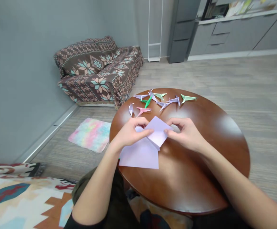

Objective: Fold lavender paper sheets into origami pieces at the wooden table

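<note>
Okay, both hands are on one sheet of lilac origami paper (148,148), which sits at the near-left part of the round wooden worktop (188,181), its lower corner at the rim. The paper is partly folded, with a doubled flap raised above a flat lower layer. The left hand (130,133) has its fingers curled over the flap's left side (140,121), pinching the paper against the thumb. The right hand (185,133) comes in from the other side, its fingertips (169,130) pinching the flap's right corner. Neither hand is spread; both are curled and close together, with just the folded paper between them.

Beyond the hands, toward the far edge of the worktop, lies a loose cluster of pointed origami figures: several lilac ones (164,104), two pale green (188,98), one bright green (147,101) and one pink (143,110). None touches either hand.

Off the worktop, a tie-dye pastel mat (89,135) lies on the floor just left of it. A brown patterned sofa (97,73) stands farther off to the left, and grey cabinets (236,35) run along the wall beyond it. A patterned rug (16,198) covers the floor at lower left, on the near side.
</note>
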The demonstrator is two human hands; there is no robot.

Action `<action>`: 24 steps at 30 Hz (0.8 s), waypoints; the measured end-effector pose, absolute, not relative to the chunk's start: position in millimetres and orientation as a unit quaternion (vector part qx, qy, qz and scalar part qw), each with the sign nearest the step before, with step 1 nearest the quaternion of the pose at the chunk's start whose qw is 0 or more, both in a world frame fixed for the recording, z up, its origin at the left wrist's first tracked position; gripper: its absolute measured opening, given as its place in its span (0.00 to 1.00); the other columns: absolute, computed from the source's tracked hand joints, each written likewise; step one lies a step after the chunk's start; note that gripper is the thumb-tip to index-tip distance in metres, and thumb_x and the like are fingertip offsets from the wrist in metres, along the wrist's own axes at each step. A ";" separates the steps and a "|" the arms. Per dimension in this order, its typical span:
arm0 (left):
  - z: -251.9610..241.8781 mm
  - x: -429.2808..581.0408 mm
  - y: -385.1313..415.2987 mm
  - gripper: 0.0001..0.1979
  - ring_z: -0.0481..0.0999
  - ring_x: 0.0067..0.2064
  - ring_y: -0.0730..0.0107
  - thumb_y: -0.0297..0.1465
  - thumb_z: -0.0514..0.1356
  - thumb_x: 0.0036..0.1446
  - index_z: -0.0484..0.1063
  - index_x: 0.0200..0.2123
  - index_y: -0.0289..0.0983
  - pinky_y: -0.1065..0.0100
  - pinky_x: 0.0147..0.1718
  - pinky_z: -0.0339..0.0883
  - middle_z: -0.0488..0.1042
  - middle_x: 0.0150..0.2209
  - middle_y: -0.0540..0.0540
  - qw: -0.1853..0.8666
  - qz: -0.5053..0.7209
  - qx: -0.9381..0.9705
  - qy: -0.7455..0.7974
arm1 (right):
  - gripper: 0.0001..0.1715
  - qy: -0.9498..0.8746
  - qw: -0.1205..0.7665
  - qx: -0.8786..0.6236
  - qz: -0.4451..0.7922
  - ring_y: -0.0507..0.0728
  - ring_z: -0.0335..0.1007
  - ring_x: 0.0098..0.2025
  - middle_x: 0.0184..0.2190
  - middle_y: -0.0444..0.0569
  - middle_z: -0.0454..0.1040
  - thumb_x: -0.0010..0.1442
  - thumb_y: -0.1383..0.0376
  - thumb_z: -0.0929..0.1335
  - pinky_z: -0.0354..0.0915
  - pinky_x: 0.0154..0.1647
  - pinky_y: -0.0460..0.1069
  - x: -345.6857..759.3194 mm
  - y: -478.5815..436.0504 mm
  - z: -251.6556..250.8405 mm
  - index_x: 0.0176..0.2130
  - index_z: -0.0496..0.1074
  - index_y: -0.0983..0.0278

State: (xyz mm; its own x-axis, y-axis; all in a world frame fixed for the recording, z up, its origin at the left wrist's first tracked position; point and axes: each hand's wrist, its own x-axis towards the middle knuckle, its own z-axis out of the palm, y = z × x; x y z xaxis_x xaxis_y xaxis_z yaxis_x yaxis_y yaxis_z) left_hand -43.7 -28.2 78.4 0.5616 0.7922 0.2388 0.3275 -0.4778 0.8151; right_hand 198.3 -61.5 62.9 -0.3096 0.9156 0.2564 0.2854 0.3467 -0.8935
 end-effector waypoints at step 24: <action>38.6 -6.2 -26.6 0.20 0.84 0.41 0.55 0.36 0.78 0.42 0.83 0.38 0.34 0.57 0.46 0.77 0.85 0.37 0.42 0.631 0.421 0.559 0.335 | 0.19 -0.547 0.612 -0.305 0.483 0.55 0.76 0.42 0.39 0.44 0.78 0.61 0.66 0.75 0.71 0.46 0.52 184.6 -53.0 44.5 0.47 0.66 0.55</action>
